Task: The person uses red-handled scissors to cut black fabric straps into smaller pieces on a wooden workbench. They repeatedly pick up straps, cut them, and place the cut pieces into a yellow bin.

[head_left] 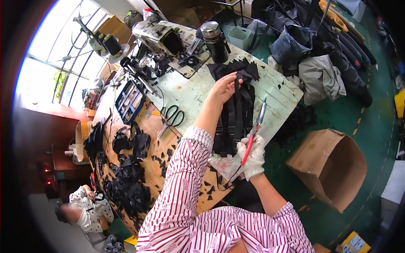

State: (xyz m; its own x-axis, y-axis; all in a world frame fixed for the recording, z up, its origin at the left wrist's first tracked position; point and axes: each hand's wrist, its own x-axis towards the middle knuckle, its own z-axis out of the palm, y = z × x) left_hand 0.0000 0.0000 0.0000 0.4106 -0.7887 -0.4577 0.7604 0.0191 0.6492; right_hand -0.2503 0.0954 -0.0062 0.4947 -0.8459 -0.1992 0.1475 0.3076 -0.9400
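Over the far part of the pale worktable, my bare left hand pinches the end of a black strap. Several more black straps hang down or lie beneath it, toward me. Beyond my fingers is a pile of black fabric pieces with pointed ends. My right hand, in a white knitted glove, is closed around red-handled scissors. Their long blades point away from me, beside the straps and apart from my left hand. The glove hides part of the handles.
Black scraps heap on the wooden table section at left, near black-handled scissors and a blue tray. A sewing machine and a flask stand farther back. A cardboard box sits at right; another person is lower left.
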